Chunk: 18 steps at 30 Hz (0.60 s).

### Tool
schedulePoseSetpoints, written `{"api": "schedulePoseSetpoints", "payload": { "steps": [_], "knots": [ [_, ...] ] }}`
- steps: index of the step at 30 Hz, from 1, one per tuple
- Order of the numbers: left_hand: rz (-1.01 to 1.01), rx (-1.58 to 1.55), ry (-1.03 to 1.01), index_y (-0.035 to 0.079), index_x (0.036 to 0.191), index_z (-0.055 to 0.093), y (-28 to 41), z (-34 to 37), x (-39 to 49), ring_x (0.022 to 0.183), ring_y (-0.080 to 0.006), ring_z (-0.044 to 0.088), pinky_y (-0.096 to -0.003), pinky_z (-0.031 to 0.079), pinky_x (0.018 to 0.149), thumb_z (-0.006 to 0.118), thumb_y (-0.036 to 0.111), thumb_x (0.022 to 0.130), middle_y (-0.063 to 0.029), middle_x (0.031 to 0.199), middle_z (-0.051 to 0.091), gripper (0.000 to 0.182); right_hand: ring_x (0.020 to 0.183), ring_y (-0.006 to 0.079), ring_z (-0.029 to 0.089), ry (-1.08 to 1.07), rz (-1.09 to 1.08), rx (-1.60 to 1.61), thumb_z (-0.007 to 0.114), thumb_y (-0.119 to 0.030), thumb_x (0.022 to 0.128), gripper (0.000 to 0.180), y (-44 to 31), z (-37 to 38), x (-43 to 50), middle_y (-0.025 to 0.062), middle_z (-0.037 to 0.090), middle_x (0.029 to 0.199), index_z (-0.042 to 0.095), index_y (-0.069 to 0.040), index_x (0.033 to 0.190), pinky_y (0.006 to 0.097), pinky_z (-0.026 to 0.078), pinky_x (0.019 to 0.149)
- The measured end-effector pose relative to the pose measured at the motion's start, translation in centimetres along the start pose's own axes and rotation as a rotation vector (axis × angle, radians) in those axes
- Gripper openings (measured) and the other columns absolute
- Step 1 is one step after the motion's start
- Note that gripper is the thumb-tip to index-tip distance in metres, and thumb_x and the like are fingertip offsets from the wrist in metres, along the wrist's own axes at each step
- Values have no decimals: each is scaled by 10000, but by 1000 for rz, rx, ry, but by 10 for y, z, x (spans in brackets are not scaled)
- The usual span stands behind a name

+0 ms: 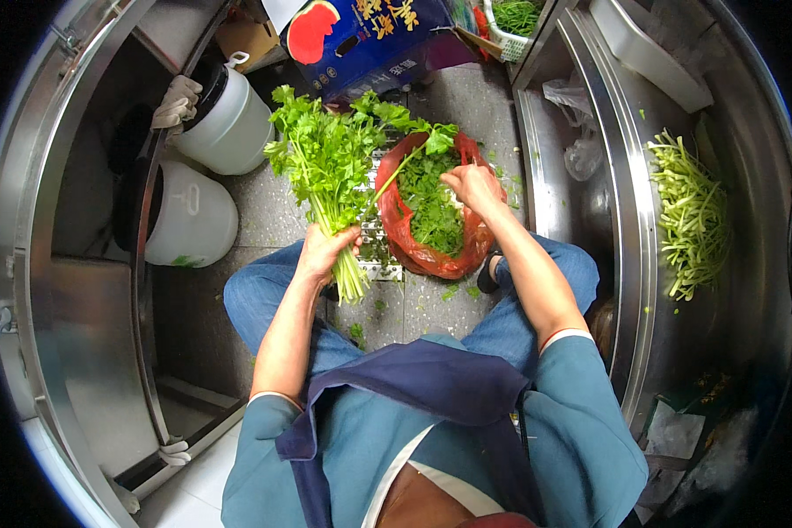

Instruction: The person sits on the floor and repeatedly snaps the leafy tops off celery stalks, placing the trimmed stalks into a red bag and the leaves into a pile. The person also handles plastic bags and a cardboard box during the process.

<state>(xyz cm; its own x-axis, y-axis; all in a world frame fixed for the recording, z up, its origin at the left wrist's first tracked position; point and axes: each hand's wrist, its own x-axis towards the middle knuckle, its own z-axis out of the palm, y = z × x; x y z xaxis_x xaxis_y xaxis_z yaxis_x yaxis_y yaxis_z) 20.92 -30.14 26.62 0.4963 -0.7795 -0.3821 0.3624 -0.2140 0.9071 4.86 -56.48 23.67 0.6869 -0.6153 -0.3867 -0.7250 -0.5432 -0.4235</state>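
Note:
My left hand (323,252) grips a leafy bunch of celery (330,158) low on its pale stalks. The leaves point away from me. One celery stalk (396,175) slants out to the right, its leafy tip over the far rim of a red plastic bag (395,234). The bag stands on the floor between my knees, its mouth wide, with loose green leaves (435,204) inside. Over the bag's right side is my right hand (476,187), its fingers bent together at the tips. Whether they pinch a small piece cannot be made out.
A metal floor grate (386,272) lies partly under the bag. White plastic barrels (195,214) stand left, beside a metal frame (144,264). A blue carton (383,46) and a green-filled basket (501,43) are ahead. Cut stalks (690,214) lie on the steel surface at right.

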Motion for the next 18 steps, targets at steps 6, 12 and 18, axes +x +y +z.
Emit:
{"api": "schedulePoseSetpoints", "payload": {
  "steps": [6,12,18],
  "knots": [
    [16,109,24,12,861,607,-1,-4,2,585,-119,566,-239,472,534,662,119,797,-52,720,608,136,944,347,626,181,-148,-32,616,-165,798,364,29,32,20,168,661,973,615,-142,1161,440,497,839],
    [96,224,-5,21,831,617,-1,-8,2,587,-122,557,-248,464,539,669,139,783,-45,710,601,139,1013,147,570,-13,-168,977,547,-354,913,392,20,-47,3,40,625,1138,582,-115,1221,307,448,831],
    [193,550,2,15,807,640,-5,-15,8,567,-122,569,-272,461,521,630,121,751,-37,659,612,121,912,105,560,-256,-232,677,656,-294,801,344,-1,-61,-25,32,649,963,670,-35,1026,246,429,838]
  ]
}}
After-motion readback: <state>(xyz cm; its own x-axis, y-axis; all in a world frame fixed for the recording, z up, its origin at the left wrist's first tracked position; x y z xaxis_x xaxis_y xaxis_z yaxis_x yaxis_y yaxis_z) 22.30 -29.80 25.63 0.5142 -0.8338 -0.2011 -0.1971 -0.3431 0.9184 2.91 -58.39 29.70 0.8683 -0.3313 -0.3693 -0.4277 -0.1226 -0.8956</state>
